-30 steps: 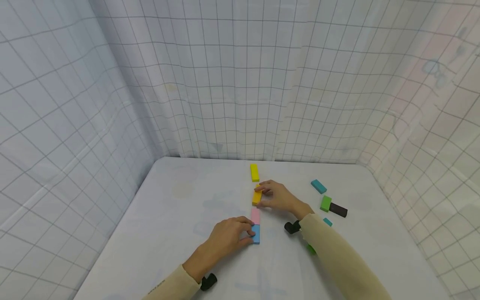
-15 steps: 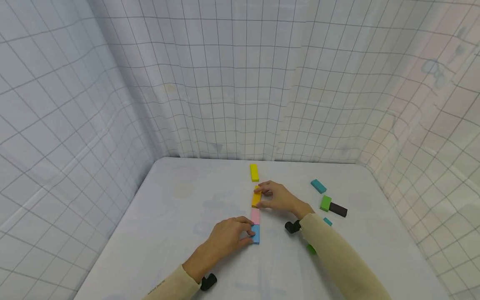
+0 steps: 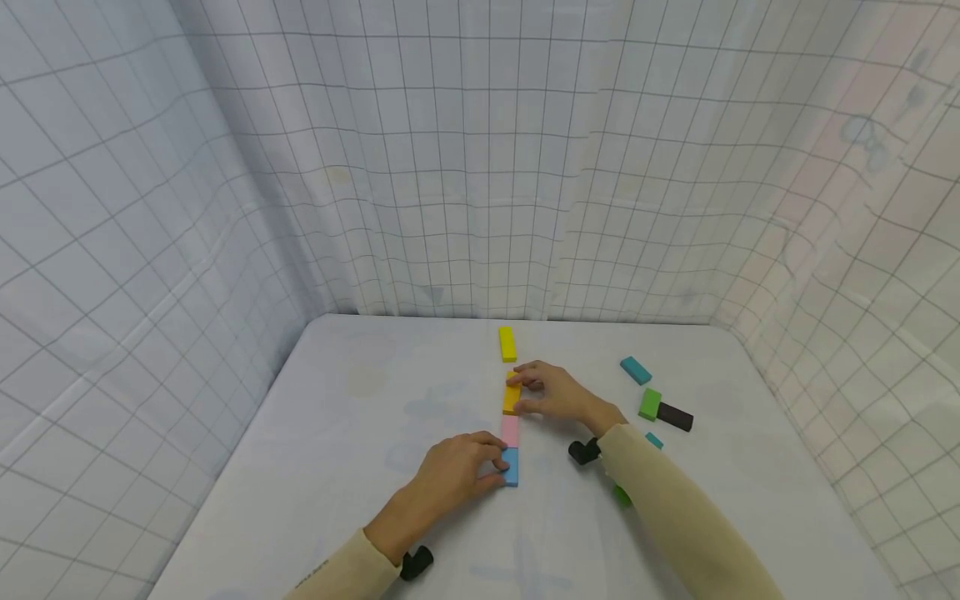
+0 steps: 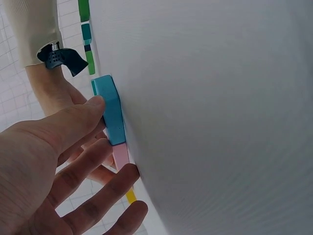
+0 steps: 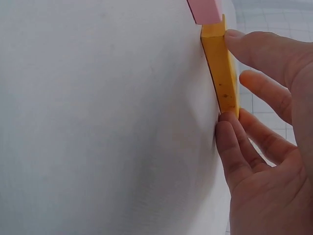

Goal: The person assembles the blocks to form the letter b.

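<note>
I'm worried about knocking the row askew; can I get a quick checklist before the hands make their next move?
1. Left hand beside the blue block: ok; firmness of hold unclear.
2. Right hand holding the orange block: ok, thumb near one end, fingers at the other.
3. Blue block meeting the pink block: ok.
4. Orange block fully flush with pink: cannot tell.
5. Yellow block joined to the row: not ok, gap before the orange block.
</note>
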The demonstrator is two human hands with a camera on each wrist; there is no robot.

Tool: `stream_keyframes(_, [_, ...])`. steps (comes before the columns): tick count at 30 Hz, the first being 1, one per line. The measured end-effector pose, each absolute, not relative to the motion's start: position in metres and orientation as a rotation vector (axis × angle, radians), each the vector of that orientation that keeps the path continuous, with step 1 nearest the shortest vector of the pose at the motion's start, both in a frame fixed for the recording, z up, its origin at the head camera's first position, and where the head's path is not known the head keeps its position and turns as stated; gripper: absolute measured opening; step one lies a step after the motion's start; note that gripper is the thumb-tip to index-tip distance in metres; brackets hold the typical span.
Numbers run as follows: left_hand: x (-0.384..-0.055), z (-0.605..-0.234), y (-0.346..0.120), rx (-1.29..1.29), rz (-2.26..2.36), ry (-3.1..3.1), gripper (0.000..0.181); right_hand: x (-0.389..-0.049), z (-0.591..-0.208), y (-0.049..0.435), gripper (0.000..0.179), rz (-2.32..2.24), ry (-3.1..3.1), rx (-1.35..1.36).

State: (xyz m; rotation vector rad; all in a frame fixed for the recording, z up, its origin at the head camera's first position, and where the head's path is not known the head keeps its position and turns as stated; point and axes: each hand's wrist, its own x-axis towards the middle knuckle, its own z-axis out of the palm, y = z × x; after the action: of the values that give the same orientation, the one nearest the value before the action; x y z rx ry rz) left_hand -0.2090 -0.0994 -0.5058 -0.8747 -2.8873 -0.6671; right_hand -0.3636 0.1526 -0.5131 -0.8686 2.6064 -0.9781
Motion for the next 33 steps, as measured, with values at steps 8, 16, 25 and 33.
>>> stream_keyframes(8, [-0.2088,-0.5049,-0.0999,-0.880,-0.666,-2.877,0.011,-0.3643,-0.5118,0.1524,0.050,-0.987,2.573,-0.870])
stream_keyframes(16, [-0.2079,-0.5029,-0.0985,-0.865,-0.682,-2.901,0.010,-0.3645,-0.5134,0.1547,0.048,-0.998,2.560,-0.893])
stream_keyframes(25, [-0.2086,-0.5049,-0.0982,-0.862,-0.685,-2.902,0.010,-0.3625,-0.5151,0.1569,0.049,-1.010,2.553,-0.954])
stream_keyframes(33, [-0.2087,-0.5051,-0.0983,-0.867,-0.686,-2.899,0.011,-0.3599,-0.5131,0.1564,0.048,-1.021,2.537,-0.958])
